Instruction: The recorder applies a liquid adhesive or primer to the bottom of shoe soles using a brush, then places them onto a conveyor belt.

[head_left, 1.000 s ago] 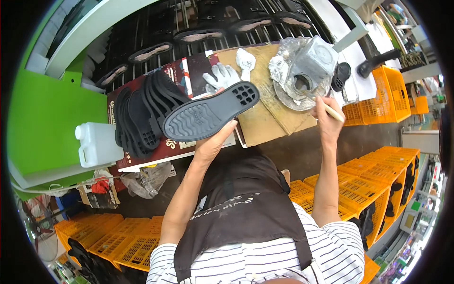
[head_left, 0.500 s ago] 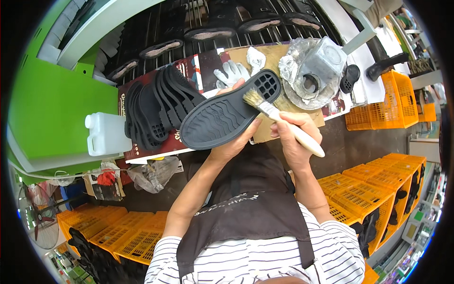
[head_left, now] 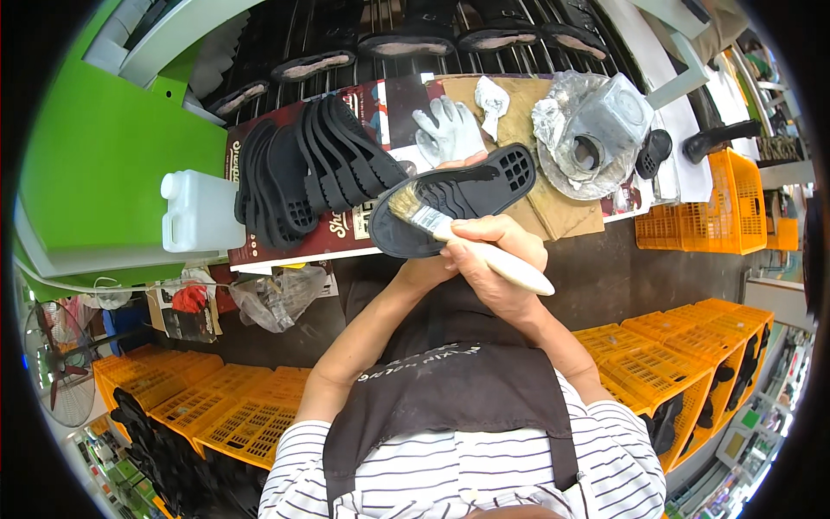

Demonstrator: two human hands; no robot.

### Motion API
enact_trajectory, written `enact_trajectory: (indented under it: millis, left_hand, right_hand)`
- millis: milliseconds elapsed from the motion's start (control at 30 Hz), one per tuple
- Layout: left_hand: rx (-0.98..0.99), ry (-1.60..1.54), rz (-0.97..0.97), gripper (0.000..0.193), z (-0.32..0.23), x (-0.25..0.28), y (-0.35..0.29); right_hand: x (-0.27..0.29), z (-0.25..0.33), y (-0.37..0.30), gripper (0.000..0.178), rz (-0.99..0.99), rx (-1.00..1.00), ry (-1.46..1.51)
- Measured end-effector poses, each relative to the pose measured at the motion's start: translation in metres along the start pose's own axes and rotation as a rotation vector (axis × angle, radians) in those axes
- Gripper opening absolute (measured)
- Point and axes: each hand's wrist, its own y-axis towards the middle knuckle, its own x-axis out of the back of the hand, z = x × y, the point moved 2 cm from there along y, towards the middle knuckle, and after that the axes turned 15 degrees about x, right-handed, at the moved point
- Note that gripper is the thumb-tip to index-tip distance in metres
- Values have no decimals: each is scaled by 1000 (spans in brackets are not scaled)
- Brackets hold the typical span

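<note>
My left hand [head_left: 430, 270] grips a black shoe sole [head_left: 471, 192] from beneath, its fingertips showing past the far edge. The sole is tilted, inner face up, with a honeycomb grid at the heel end on the right. In my right hand [head_left: 500, 259] is a paintbrush [head_left: 514, 266] with a pale handle, held between thumb and fingers. Its bristles rest on the wide toe part of the sole. Just left of it stands a row of more black soles [head_left: 303, 169] on the table. A white glove [head_left: 450, 130] lies beyond the held sole.
Right of the sole, a grey pot [head_left: 609, 117] sits on a crusted round dish. A white jug [head_left: 199, 212] stands at the table's left end. Black boots [head_left: 406, 35] lie on a rack at the back. Orange crates [head_left: 657, 346] flank me on both sides.
The brush has moved left along the sole, from near the heel to the toe part. The heel area's inner surface now looks shinier. The sole has shifted slightly right.
</note>
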Motion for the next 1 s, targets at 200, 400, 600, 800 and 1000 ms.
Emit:
enact_trajectory:
  millis: [200,400,600,800,1000]
  left_hand:
    - [203,-105,60,51,25,-2,-10]
    - [233,378,270,32,-1,9,-38]
    - [310,283,408,65,-6,28,-51]
    - [448,-157,272,87,-1,34,-65]
    - [517,-388,183,91,-17,32,-72]
  right_hand:
    - [-4,1,4,14,32,23,50]
    - [6,-3,6,14,17,-47,31]
    - [16,-12,14,14,-37,-167,107]
    - [17,-33,21,13,-158,-315,234]
    - [12,-41,19,13,-116,-347,263]
